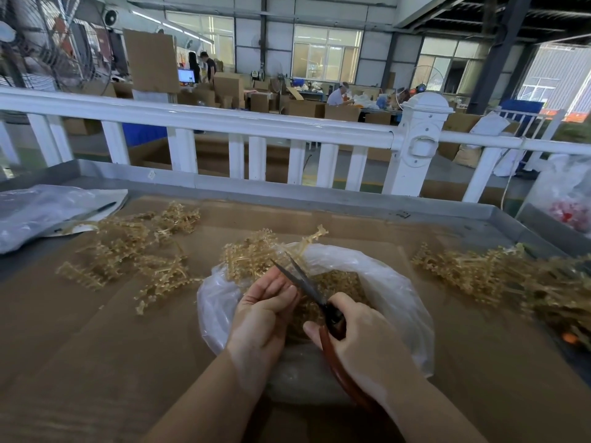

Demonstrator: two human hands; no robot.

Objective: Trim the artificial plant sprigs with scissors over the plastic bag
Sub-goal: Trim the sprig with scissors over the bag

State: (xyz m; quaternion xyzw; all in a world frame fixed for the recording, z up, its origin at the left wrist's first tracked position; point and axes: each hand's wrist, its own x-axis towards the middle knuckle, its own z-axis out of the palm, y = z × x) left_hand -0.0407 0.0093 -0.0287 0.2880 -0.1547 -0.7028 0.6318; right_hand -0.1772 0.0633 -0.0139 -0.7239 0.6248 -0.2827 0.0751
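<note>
A clear plastic bag (393, 282) lies open on a brown cardboard-covered surface (96, 346), and everything else is placed around it. Over the bag's near-left rim, the left hand (265, 318) grips a tan plastic sprig (252, 257), fingers curled round its stem; the sprig's beaded branches fan up and away from the hand, over the bag's far-left edge, with one branch reaching above the bag's far rim. Just right of that hand, also over the bag, the right hand (361, 343) is wrapped round the reddish-brown handles of the scissors (307, 287). Its fingers are curled through and over the handles, and one handle loop runs back under the wrist. The dark blades are parted in a narrow V and point away from the person, toward the sprig, their tips close to the stem just beyond the left fingertips. Whether a blade touches the stem cannot be told. Inside the bag, beneath both hands, lies a heap of tan cuttings (339, 279). To the left of the bag, loose sprigs (134, 247) are scattered over the surface. To the right of the bag lies a denser pile of sprigs (479, 273). Far left of the bag rests a second, flattened bag (41, 212). Beyond the bag, a white railing (224, 118) borders the surface.
</note>
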